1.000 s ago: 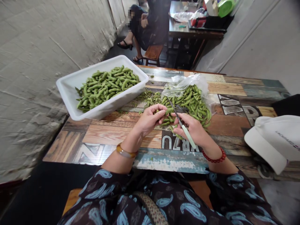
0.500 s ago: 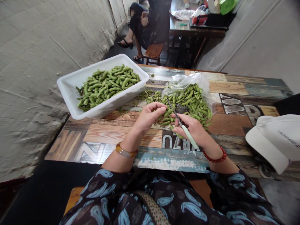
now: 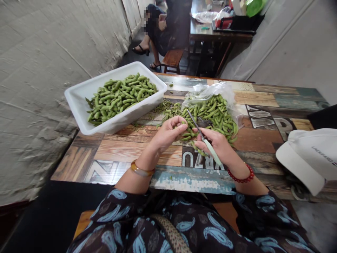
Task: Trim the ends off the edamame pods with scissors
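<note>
My right hand (image 3: 216, 144) is closed round scissors (image 3: 212, 153) with pale green handles, their dark blades pointing up and to the left. Just left of the blades, my left hand (image 3: 170, 133) pinches a green pod (image 3: 183, 123), mostly hidden by the fingers. Beyond both hands a heap of green pods (image 3: 219, 112) spills from a clear plastic bag (image 3: 229, 92). Small green trimmings (image 3: 168, 107) lie left of the heap. At the left, a white tub (image 3: 126, 123) holds many pods (image 3: 122, 95).
The patterned wooden table (image 3: 137, 149) has a white cap (image 3: 310, 154) at its right edge. A rough pale wall (image 3: 39, 80) runs along the left. Behind the table a person (image 3: 176, 28) sits on a wooden stool (image 3: 172, 58), near another table (image 3: 200, 31) bearing items.
The fingers of my left hand have shifted slightly, and a pod's green tip now shows between them. The scissors have barely moved.
</note>
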`<state>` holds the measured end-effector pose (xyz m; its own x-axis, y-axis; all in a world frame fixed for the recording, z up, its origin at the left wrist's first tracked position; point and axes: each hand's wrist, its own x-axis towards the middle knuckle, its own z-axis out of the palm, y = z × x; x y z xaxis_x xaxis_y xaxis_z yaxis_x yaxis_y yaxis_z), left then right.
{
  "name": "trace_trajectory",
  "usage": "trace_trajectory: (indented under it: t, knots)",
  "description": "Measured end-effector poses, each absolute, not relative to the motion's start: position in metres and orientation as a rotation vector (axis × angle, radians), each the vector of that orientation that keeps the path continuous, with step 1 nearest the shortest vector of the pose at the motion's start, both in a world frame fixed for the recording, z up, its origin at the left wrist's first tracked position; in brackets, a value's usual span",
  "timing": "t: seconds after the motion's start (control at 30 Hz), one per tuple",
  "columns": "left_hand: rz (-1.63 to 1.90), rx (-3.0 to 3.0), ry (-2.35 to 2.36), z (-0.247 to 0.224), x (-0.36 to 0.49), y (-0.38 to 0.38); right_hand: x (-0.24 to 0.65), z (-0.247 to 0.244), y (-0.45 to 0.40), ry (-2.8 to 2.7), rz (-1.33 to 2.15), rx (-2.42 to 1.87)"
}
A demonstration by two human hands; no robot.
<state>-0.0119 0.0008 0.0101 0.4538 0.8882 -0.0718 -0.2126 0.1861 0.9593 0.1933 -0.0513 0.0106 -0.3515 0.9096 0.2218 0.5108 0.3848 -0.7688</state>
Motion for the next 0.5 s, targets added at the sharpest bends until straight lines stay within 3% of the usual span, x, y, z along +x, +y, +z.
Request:
trace_trajectory:
  t: [0.5]
  knots:
    - [0.978,0.852,0.581,0.0059,-0.009,0.0007,0.1926,0.015,-0.0523,-2.011,0.876,-1.165]
